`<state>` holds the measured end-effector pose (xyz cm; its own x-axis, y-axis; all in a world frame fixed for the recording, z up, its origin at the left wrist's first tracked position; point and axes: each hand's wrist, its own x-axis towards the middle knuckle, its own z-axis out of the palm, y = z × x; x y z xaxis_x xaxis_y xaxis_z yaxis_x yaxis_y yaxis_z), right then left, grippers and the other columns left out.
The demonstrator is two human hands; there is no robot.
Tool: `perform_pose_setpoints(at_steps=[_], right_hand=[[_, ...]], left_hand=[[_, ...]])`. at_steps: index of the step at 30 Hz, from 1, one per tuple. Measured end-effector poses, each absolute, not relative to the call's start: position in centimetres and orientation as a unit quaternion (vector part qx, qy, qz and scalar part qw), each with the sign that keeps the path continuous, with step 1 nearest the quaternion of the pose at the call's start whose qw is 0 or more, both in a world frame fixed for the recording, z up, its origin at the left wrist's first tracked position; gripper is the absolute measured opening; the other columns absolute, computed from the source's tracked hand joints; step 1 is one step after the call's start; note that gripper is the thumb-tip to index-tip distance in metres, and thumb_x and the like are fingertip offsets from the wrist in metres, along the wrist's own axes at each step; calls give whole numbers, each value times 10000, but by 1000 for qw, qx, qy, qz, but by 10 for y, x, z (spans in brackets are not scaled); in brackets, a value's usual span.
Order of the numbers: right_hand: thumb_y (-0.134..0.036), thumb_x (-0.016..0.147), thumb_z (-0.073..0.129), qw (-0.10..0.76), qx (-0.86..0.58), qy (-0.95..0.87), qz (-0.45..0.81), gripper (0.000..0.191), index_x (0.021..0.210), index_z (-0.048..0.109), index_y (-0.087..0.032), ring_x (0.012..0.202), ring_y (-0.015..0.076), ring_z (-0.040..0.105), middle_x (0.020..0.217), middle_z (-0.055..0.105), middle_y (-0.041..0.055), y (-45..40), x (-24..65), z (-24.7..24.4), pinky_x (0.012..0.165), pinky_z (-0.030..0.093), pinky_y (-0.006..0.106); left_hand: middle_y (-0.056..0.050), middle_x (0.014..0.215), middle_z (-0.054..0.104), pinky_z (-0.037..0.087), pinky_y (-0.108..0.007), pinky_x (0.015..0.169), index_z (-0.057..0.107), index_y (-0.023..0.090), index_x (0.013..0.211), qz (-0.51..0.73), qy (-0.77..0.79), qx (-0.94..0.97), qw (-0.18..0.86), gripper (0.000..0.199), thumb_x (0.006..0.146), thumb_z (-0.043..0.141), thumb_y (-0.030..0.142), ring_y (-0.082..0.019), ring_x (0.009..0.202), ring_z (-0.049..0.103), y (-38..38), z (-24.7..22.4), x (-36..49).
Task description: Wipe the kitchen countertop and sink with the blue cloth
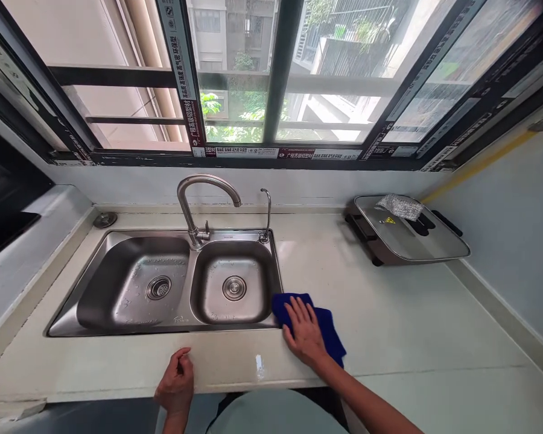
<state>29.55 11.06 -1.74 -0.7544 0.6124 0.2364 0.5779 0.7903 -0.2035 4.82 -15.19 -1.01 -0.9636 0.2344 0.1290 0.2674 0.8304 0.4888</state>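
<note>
My right hand (304,331) lies flat with its fingers stretched out, pressing on a dark blue cloth (329,328). The cloth rests on the pale countertop, and its left corner touches the right rim of the steel double sink (189,295). At the counter's front edge, below the sink, is my left hand (177,380), its fingers curled in a loose fist with nothing visible in them. Both basins show water drops on the metal and a round drain each. A small white mark (259,366) shows on the counter between my hands.
Behind the sink rise a tall curved faucet (208,181) and a thin spout (268,211). A round metal cap (105,220) sits at the back left. An electric griddle (407,232) with a glass lid stands at the back right, below dark-framed windows (274,78).
</note>
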Motion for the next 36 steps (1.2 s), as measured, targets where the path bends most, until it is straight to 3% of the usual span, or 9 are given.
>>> perform_pose_setpoints(at_steps=[4, 7, 13, 20, 26, 36], right_hand=[[-304, 930, 477, 166, -266, -942, 115, 457, 1374, 529, -206, 1383, 270, 456, 1406, 590, 94, 82, 255, -13, 1223, 275, 559], [-293, 955, 453, 173, -246, -942, 146, 447, 1391, 504, -206, 1298, 233, 537, 1335, 640, 81, 73, 252, -9, 1201, 345, 522], [-267, 936, 485, 123, -147, -971, 141, 612, 1525, 337, -197, 1366, 243, 484, 1456, 542, 113, 90, 305, -3, 1195, 390, 523], [-210, 921, 494, 101, -151, -981, 63, 624, 1527, 343, -219, 1431, 241, 411, 1523, 471, 90, 96, 367, -10, 1176, 428, 501], [-201, 901, 483, 105, -173, -978, 51, 648, 1531, 337, -219, 1445, 251, 390, 1543, 444, 91, 107, 342, -5, 1183, 400, 503], [-256, 819, 536, 65, -82, -991, 83, 553, 1365, 530, -171, 1404, 260, 428, 1406, 581, 104, 203, 279, 2, 1224, 292, 545]], left_hand=[[-10, 575, 650, 325, -257, 555, 777, 263, 970, -261, -956, -132, 30, 403, 926, 405, 411, -156, 549, 539, -153, -12, 48], [-8, 575, 647, 327, -252, 550, 774, 257, 985, -265, -955, -129, 22, 397, 923, 416, 417, -152, 547, 542, -154, -14, 48], [-12, 659, 727, 344, -249, 558, 770, 260, 975, -276, -952, -130, 3, 349, 910, 451, 386, -155, 584, 598, -155, -13, 46], [-14, 648, 718, 346, -251, 550, 778, 262, 947, -264, -952, -150, 23, 366, 919, 440, 399, -146, 564, 579, -158, -20, 48], [-10, 557, 693, 331, -252, 514, 796, 259, 845, -272, -945, -162, 75, 381, 900, 462, 432, -131, 486, 533, -164, -36, 48], [16, 608, 744, 385, -243, 476, 794, 273, 863, -256, -938, -215, 93, 313, 910, 500, 371, -126, 478, 609, -166, -18, 50]])
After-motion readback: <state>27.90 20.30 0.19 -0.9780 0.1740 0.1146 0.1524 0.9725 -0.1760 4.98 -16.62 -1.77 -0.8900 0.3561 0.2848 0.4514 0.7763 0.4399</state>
